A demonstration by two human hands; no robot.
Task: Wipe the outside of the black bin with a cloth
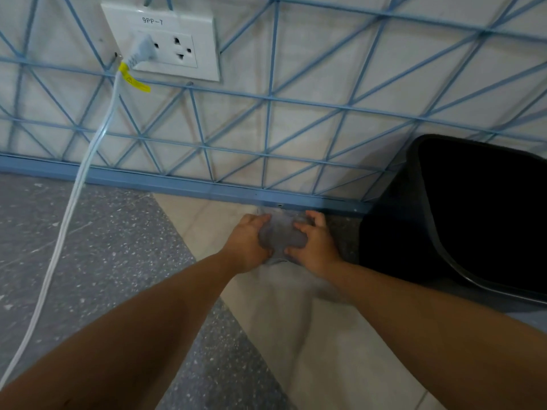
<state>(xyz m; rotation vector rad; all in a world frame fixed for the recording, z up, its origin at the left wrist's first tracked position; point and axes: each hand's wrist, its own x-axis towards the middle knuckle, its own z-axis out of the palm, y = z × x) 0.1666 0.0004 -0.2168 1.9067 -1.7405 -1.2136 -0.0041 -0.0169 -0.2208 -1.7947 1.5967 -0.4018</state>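
Both hands meet low in the middle of the view, close to the foot of the wall, and between them sits a bunched grey cloth (281, 236). The left hand (247, 242) grips the cloth's left side with fingers curled over the top edge, and the right hand (315, 244) clamps the right side, its fingers (303, 227) pressed into the fabric, so the cloth is squeezed into a rounded wad between the two palms. Beneath the hands runs a pale beige strip (310, 335) of floor, set diagonally across a speckled grey floor (103, 247). The black bin (473, 214) stands to the right of the hands, near them but not touching, with its open mouth tipped toward the camera and its far rim against the wall. The cloth is clear of the bin. A blue wire grid (266, 99) of crossing diagonals covers the white wall, ending in a blue bar (177, 183) along the floor. At upper left a white socket plate (165, 42) marked 9PP-7 holds a pale plug (142, 51), whose white cable (74, 187) carries a yellow tag (134, 81) and trails down across the floor to the lower left corner.
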